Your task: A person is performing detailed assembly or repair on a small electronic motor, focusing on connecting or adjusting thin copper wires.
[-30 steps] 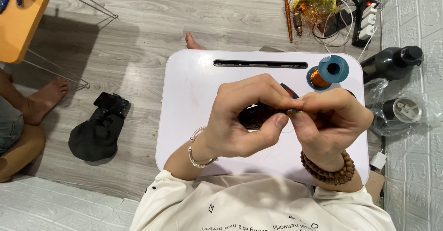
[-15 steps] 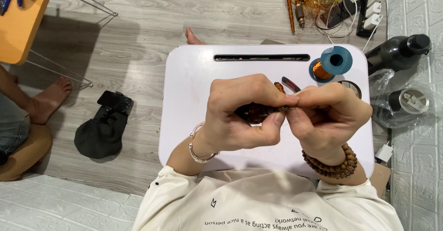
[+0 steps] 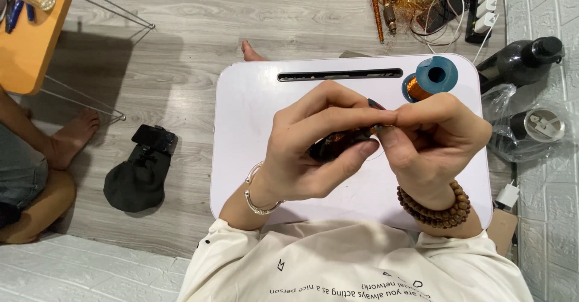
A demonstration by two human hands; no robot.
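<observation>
The left hand point(image 3: 313, 151) closes its grip round a small dark part point(image 3: 339, 145) wound with copper, steadying it above the white surface point(image 3: 253, 115). The right hand point(image 3: 431, 142) pinches at its right end, perhaps on fine wire. A blue spool point(image 3: 429, 79) of copper wire lies just beyond, to the far right.

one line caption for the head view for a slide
Both hands, left hand and right hand, pinch a small dark part above a white lap desk.
</observation>
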